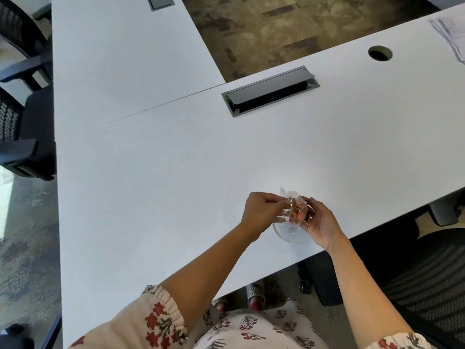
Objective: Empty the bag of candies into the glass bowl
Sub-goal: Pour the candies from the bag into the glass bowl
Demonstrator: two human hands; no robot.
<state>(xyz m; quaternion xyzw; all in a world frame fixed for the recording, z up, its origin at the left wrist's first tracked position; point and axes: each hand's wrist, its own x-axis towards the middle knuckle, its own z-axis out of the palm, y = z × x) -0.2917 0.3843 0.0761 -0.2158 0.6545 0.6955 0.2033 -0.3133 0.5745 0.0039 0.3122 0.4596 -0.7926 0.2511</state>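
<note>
A small clear plastic bag of candies point(293, 206) with orange and dark pieces inside is held between both my hands, just above a clear glass bowl point(290, 234) that stands near the white table's front edge. My left hand point(261, 211) pinches the bag's left side. Cupped under and around the bag's right side is my right hand point(319, 222). The bowl's far rim is hidden by the bag and my hands; the visible part of the bowl looks empty.
The white table point(176, 172) spreads wide to the left and back. A grey cable hatch point(270, 90) and a round grommet hole point(380, 53) lie further back, papers point(453, 34) at far right. Black chairs stand at left point(27, 122) and lower right point(427, 278).
</note>
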